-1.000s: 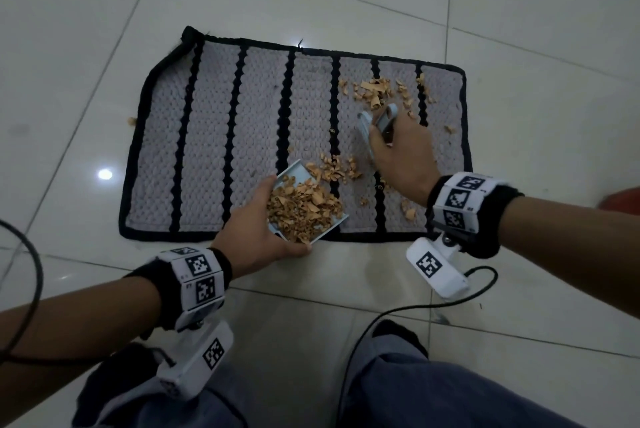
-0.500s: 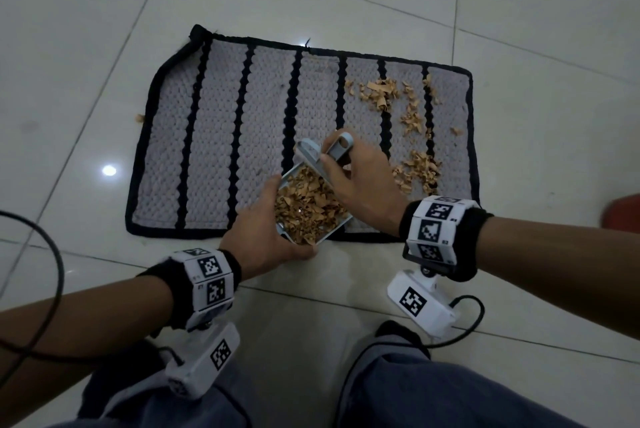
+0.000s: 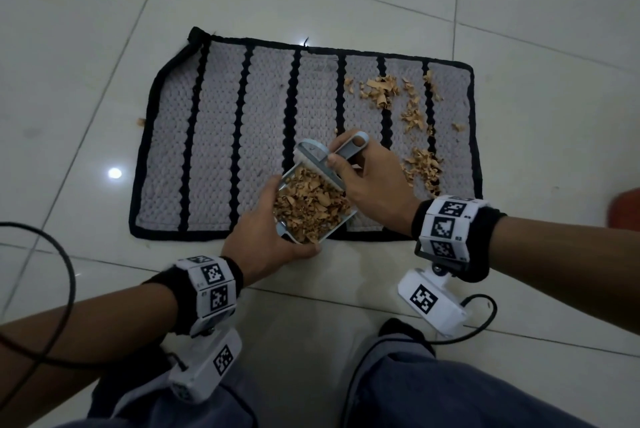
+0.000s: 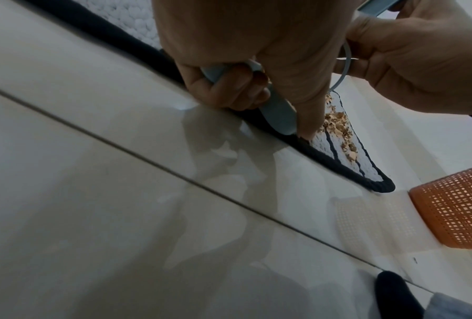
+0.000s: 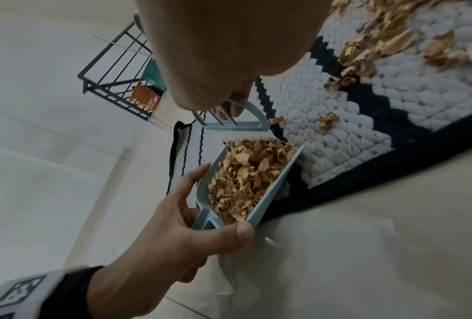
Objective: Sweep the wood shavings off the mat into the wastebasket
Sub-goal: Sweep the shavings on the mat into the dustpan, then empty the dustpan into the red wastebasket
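A grey mat with black stripes [image 3: 214,136] lies on the tile floor. Loose wood shavings [image 3: 381,89] are scattered over its right part, with a second heap [image 3: 422,167] nearer me. My left hand [image 3: 270,230] grips a light blue dustpan [image 3: 343,225] by its handle [image 4: 278,116] at the mat's near edge; the pan is heaped with shavings. My right hand [image 3: 346,164] holds a small blue brush [image 3: 322,159], its bristles at the pan's mouth [image 5: 245,138]. The orange mesh wastebasket [image 4: 455,211] stands beyond the mat's right corner, barely showing in the head view [image 3: 627,212].
One stray shaving [image 3: 141,122] lies on the floor left of the mat. A black wire rack [image 5: 114,71] stands farther off. A black cable [image 3: 65,271] loops at my left, and my knees [image 3: 450,389] are at the bottom.
My right hand drew the brush from the far heap back to the dustpan's mouth. The shavings that lay in front of the pan are now inside it. The left hand kept hold of the pan.
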### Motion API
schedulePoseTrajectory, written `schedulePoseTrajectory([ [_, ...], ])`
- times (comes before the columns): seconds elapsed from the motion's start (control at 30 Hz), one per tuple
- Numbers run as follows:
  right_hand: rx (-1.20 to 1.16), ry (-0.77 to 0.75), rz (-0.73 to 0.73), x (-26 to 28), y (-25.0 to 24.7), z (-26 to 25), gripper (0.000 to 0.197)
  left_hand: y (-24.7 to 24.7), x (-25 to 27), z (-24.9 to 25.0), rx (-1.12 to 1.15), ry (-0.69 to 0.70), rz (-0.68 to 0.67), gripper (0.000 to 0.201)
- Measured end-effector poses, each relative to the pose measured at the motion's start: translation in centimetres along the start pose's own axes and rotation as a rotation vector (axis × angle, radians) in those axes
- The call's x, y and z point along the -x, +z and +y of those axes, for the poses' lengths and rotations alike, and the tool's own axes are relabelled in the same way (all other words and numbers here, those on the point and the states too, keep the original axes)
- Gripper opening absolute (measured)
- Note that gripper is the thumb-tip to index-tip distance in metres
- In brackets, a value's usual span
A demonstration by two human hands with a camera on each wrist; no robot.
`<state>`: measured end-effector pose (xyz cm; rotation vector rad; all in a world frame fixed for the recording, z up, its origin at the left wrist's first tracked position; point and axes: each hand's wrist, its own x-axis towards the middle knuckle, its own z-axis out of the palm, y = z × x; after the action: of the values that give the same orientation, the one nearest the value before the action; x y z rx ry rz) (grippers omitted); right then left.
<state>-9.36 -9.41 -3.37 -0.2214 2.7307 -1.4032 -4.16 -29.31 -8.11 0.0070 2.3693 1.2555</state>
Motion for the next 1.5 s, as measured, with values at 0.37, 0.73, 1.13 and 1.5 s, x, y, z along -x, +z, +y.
schedulePoseTrajectory([
  [0.37, 0.013, -0.039, 0.221, -3.5, -7.4, -2.4, 0.011, -5.0, -5.1, 7.3, -0.092, 0.256, -0.039, 0.119],
  [0.73, 0.231, -0.068, 0.468, -5.9, -19.6, -6.2, 0.021, -6.2, -10.7, 19.7, -0.056, 0.451, -0.155, 0.114],
  [1.13, 0.318, 0.029, 0.714, 1.7, -36.0, -4.4, 0.016, 4.0, -10.6, 34.8, -0.081, 0.601, -0.291, 0.119],
  [1.5, 0.235, 0.203, 0.950, 15.6, -47.5, 2.1, 0.021, 19.2, -8.7, 46.0, -0.149, 0.751, -0.496, 0.108],
])
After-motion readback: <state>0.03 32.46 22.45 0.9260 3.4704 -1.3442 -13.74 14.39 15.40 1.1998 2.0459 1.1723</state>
